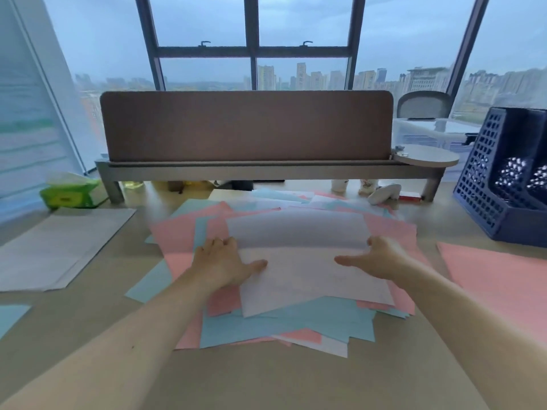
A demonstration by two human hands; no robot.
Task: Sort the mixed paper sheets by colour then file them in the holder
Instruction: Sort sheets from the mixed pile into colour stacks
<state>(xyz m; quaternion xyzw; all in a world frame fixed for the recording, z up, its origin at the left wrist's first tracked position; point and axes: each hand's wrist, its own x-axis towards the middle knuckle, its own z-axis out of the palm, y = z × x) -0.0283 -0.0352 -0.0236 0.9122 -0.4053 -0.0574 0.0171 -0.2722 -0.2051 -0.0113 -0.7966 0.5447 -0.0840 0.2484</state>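
Observation:
A mixed pile of pink, light blue and white sheets (296, 324) covers the middle of the desk. On top lies a white sheet (305, 261), its far half curled upward. My left hand (222, 263) grips its left edge, thumb on top. My right hand (376, 257) holds its right edge, thumb stretched across the paper. A separate stack of white sheets (59, 250) lies at the left, a pink stack (500, 276) at the right and a light blue sheet (11, 318) at the far left edge. The dark blue mesh file holder (500, 179) stands at the back right.
A brown desk divider (245, 125) on a grey shelf runs across the back. A green tissue pack (74, 192) sits at the back left. Small bottles and a white object (381, 192) lie under the shelf. Bare desk (296, 383) lies in front of the pile.

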